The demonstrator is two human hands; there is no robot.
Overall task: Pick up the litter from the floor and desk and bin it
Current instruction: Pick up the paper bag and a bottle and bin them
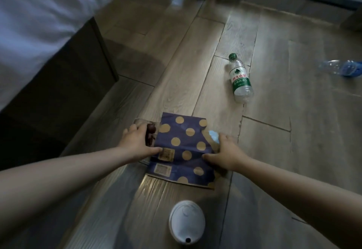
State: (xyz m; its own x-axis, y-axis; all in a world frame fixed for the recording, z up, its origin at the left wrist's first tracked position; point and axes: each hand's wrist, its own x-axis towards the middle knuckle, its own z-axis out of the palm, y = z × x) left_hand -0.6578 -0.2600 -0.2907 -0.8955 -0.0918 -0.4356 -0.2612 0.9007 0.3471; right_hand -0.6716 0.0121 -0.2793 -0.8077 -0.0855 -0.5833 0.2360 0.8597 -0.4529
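starting nearest: passing over a white-lidded cup (187,222) standing on the floor (274,151), lid on, contents hidden. reaching just beyond it to the paper bag (186,147), purple with tan dots, lying flat on the boards between both arms. clamping the right hand (227,151) on the bag's right edge, thumb on top, fingers tucked past the edge, grip together on the paper. laying the left hand (137,141) at the left edge, thumb on the bag, fingers arching over a clear packet (150,132) holding dark bits; cannot tell whether closing that grip on bag, packet or neither.

judging the step as gathering this cluster. doing it well by pinching bag and packet together, keeping the bag's open end uppermost, guarding against spilling, and sweeping in the pale crumpled scrap (214,136) lying just beside the right fingertips. not seeing into the bag; judging it near empty from its flatness.

leaving for later, farther off, a green-capped bottle (240,78) lying on its side, looking empty, and at the right edge a blue-labelled bottle (340,67), also lying down. catching the bed (39,23) far left. finding no bin in view.
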